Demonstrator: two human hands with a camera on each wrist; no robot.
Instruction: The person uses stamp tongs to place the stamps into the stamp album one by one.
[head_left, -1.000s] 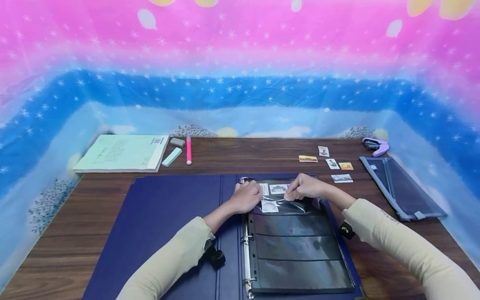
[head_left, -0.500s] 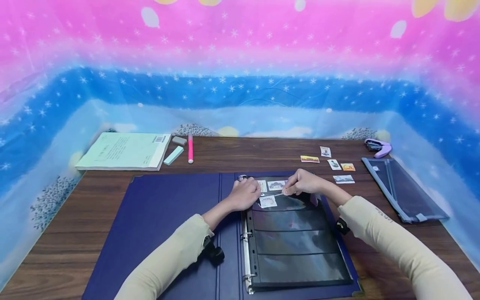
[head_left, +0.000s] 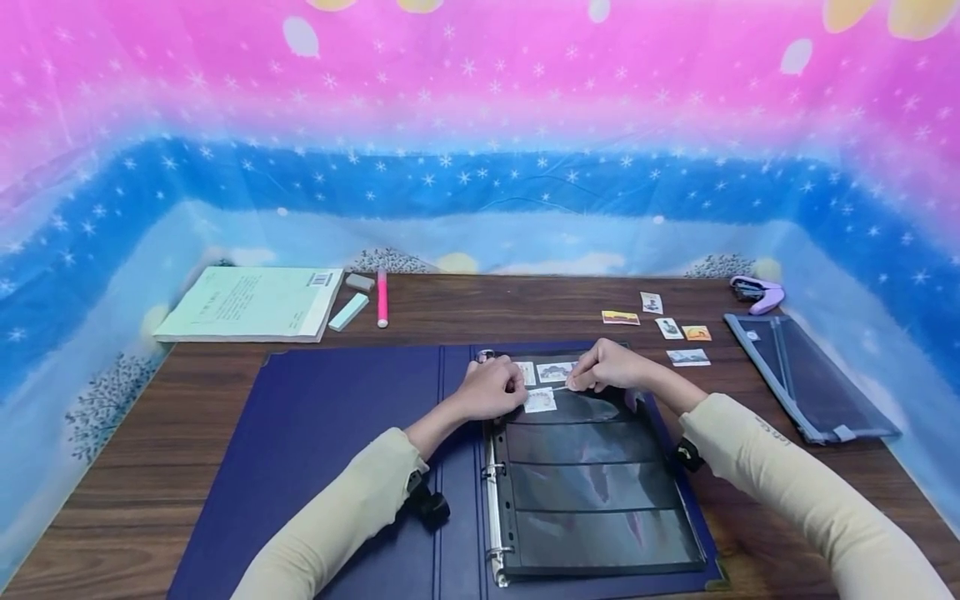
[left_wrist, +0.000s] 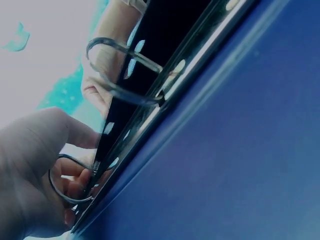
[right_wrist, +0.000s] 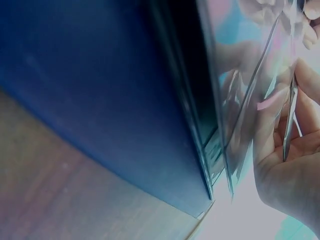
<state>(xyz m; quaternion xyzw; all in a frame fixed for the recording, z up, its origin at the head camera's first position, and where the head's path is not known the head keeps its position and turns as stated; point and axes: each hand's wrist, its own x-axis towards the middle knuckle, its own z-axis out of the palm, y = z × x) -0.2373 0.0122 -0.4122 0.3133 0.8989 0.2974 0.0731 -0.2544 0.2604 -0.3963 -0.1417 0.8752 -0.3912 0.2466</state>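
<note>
A stamp album (head_left: 337, 433) with a dark blue cover lies spread out, its black pocket page (head_left: 592, 487) on ring clips. My left hand (head_left: 491, 388) is at the page's upper left, curled fingertips pinching the left edge of a pale stamp (head_left: 540, 401). In the left wrist view its thumb and fingers are around a metal ring (left_wrist: 67, 197); the stamp is hidden there. To the right, my right hand (head_left: 603, 367) pinches the upper edge of a clear pocket strip (right_wrist: 245, 100). A thin silvery sliver shows against that palm; its kind is unclear. Another stamp (head_left: 555, 372) sits above.
Several loose stamps (head_left: 667, 328) lie beyond the album's right side, near a mesh zip pouch (head_left: 817, 379) and a lilac stapler (head_left: 759, 294). At the back left are a pale green book (head_left: 247, 304), a grey eraser (head_left: 360, 282), a mint stick (head_left: 348, 312) and a pink marker (head_left: 382, 298).
The pale stamp and my left fingertips have shifted slightly up and right toward the pocket's upper edge. My right hand keeps its pinch, and the clear strip bulges less than before.
</note>
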